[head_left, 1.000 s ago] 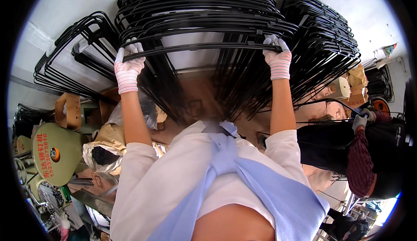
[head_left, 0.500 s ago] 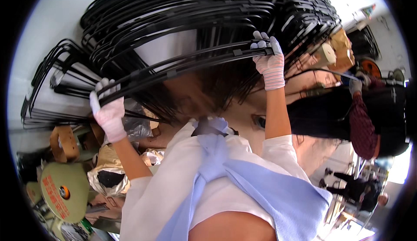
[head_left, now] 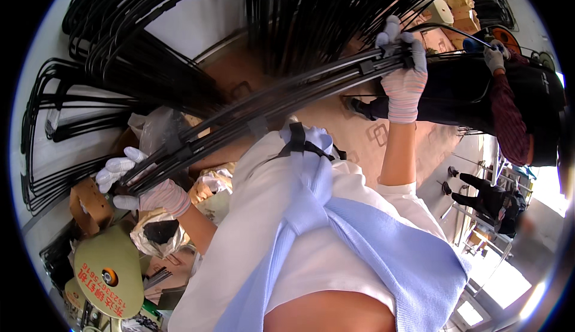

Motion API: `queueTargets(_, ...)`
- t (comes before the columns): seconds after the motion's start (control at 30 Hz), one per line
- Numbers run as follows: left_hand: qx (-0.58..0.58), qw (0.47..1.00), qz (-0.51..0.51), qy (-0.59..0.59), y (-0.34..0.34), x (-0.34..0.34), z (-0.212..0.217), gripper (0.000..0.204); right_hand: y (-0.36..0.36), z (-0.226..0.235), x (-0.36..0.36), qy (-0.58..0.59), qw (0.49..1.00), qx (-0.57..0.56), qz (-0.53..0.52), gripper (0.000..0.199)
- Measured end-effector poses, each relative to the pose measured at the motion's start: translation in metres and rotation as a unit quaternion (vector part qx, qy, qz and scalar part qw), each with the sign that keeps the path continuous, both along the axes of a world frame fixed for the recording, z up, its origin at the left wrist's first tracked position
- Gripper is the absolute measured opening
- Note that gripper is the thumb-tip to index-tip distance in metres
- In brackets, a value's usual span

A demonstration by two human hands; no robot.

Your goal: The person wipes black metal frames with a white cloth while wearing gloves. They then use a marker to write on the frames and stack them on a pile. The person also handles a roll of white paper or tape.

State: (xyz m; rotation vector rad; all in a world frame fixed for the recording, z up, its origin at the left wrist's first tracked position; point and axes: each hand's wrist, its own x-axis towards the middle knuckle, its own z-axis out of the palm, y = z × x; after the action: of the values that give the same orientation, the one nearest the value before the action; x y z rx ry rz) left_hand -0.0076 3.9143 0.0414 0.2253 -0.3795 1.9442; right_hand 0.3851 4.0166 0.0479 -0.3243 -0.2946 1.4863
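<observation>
A bundle of thin black metal frames, with rounded ends and small clips along the bars, stretches slantwise between my two gloved hands. At its lower left end my left hand is closed round the bars, thumb below and fingers over the top. My right hand grips the higher right end, its fingers wrapped over the bars. Both gloves are white, with striped cuffs. The bundle hangs in front of my chest, apart from the stacked black frames behind it.
More frames lean along the left wall. At lower left stand a pale green machine, an open carton and a plastic-lined sack. On the right a co-worker in a dark red sleeve handles a black bar; another person is farther off.
The bundle has come away from the stack and tilted more steeply, left end lower, right end higher. My view has turned right; the stacks now sit farther up and left.
</observation>
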Motion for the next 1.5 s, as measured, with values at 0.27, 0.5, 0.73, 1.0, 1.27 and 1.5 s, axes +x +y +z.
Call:
queueTargets(0.27, 0.082, 0.997, -0.008, -0.013, -0.059, 0.038, 0.052, 0.02, -0.07, 0.036, 0.027, 0.025, 0.988, 0.129, 0.075, 0.027)
queueTargets(0.5, 0.08, 0.982, -0.149, -0.08, -0.129, 0.045, 0.088, 0.025, -0.15, 0.084, 0.089, 0.095, 0.971, 0.177, 0.131, 0.025)
queueTargets(0.73, 0.004, 0.965, -0.178, 0.192, -0.114, 0.065, 0.102, 0.036, -0.222, 0.086, 0.171, 0.081, 0.959, 0.255, 0.09, 0.036)
queueTargets(1.0, -0.007, 0.934, -0.335, 0.124, -0.063, 0.142, 0.039, 0.05, -0.266, 0.047, 0.209, 0.103, 0.975, 0.193, -0.036, 0.045)
queueTargets(1.27, -0.169, 0.959, -0.222, 0.054, -0.096, 0.167, 0.023, 0.08, -0.303, 0.001, 0.238, 0.059, 0.981, 0.184, 0.012, 0.057)
queueTargets(1.5, -0.13, 0.931, -0.339, -0.029, -0.098, 0.15, 0.012, 0.041, -0.333, 0.02, 0.238, -0.022, 0.978, 0.007, -0.207, 0.06)
